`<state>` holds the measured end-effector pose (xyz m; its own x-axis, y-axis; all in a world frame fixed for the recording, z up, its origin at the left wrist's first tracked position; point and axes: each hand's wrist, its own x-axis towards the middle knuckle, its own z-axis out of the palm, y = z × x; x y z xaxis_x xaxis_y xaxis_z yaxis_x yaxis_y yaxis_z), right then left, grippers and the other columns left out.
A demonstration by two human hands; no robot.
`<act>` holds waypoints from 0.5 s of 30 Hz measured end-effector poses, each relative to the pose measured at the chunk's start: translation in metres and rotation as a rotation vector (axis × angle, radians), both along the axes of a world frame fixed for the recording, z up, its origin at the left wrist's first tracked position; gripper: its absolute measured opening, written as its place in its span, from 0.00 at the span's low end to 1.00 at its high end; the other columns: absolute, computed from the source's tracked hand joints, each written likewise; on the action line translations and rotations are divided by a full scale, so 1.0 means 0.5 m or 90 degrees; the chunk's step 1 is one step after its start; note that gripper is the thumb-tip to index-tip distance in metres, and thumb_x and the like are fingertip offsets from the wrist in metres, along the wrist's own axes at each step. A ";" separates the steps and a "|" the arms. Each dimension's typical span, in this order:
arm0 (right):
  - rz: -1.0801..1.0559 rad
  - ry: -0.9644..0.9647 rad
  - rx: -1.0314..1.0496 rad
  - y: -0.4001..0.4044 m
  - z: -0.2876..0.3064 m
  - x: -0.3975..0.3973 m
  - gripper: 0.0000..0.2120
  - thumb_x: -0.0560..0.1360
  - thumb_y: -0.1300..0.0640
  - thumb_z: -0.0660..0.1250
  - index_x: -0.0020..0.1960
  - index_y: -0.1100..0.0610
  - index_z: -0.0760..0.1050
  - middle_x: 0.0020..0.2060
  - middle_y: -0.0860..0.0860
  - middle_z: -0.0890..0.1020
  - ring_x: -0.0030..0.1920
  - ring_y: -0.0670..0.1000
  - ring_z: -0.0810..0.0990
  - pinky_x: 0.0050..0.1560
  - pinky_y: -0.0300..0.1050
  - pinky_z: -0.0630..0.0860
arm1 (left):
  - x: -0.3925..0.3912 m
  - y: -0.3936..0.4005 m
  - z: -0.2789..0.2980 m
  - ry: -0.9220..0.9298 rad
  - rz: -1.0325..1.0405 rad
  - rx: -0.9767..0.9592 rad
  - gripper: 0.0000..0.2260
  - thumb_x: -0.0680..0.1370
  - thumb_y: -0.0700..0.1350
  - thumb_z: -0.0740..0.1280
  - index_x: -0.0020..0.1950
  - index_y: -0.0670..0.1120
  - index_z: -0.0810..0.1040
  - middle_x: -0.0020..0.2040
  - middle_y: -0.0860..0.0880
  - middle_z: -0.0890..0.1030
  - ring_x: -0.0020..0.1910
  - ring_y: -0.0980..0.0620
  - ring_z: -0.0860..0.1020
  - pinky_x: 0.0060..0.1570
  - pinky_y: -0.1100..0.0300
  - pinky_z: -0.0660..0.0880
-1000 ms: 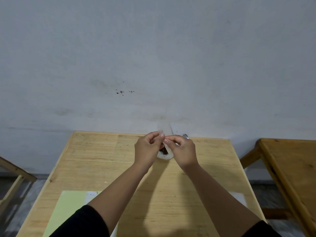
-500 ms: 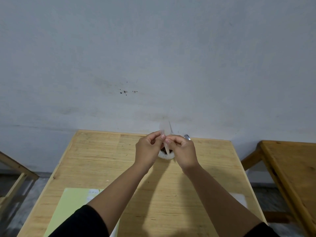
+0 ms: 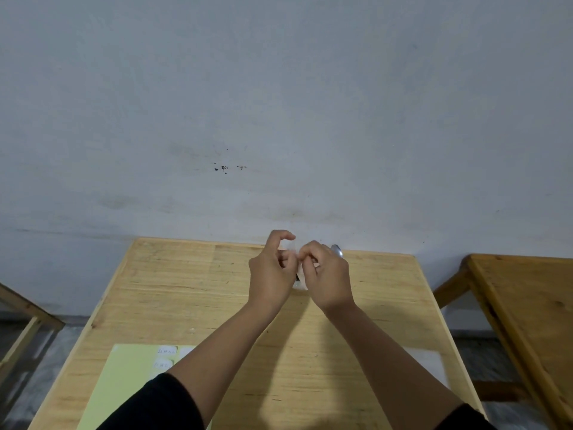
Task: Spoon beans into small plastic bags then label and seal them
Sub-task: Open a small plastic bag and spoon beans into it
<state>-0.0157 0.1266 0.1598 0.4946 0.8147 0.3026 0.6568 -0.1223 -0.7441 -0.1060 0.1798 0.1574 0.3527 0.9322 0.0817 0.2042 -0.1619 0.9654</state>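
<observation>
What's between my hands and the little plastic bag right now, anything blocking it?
Nothing visible. Both the left hand and the right hand already pinch the small clear bag between their fingertips, above the white bowl at the far side of the table. The bag is faint and mostly hidden behind the fingers.

A pale grey wall [image 3: 279, 103] fills the space above and behind the hands, with a few small dark spots [image 3: 224, 167] up and to their left and some faint stains lower down. Under the hands stands a light wooden table [image 3: 192, 283] with visible grain, its far edge against the wall. To the right of the hands is a second, darker wooden table [image 3: 527, 299], to the far left a wooden frame [image 3: 28, 318], and below both a grey mottled floor [image 3: 46, 361].
</observation>
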 end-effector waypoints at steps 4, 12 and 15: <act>0.000 0.135 -0.025 -0.004 -0.004 0.013 0.06 0.74 0.65 0.65 0.45 0.58 0.80 0.36 0.41 0.80 0.41 0.40 0.79 0.43 0.29 0.73 | 0.001 0.007 -0.010 0.025 -0.017 -0.016 0.09 0.77 0.38 0.65 0.50 0.52 0.79 0.35 0.48 0.82 0.35 0.55 0.80 0.37 0.72 0.74; 0.002 0.301 -0.082 -0.004 -0.008 0.037 0.06 0.70 0.64 0.72 0.41 0.55 0.78 0.36 0.48 0.80 0.40 0.45 0.78 0.45 0.32 0.76 | -0.006 0.014 -0.017 0.023 -0.050 -0.040 0.09 0.76 0.38 0.67 0.53 0.48 0.82 0.37 0.55 0.82 0.34 0.65 0.79 0.37 0.76 0.71; -0.005 0.289 -0.072 -0.002 -0.009 0.031 0.06 0.71 0.66 0.70 0.39 0.56 0.78 0.31 0.46 0.78 0.36 0.44 0.77 0.42 0.31 0.74 | -0.004 0.016 -0.017 0.046 -0.059 -0.009 0.08 0.75 0.37 0.68 0.50 0.48 0.82 0.33 0.55 0.80 0.33 0.66 0.77 0.36 0.76 0.70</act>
<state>-0.0002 0.1254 0.1551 0.5628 0.8258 -0.0359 0.2667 -0.2226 -0.9377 -0.1080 0.1879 0.1487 0.4415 0.8964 0.0399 0.2577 -0.1693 0.9513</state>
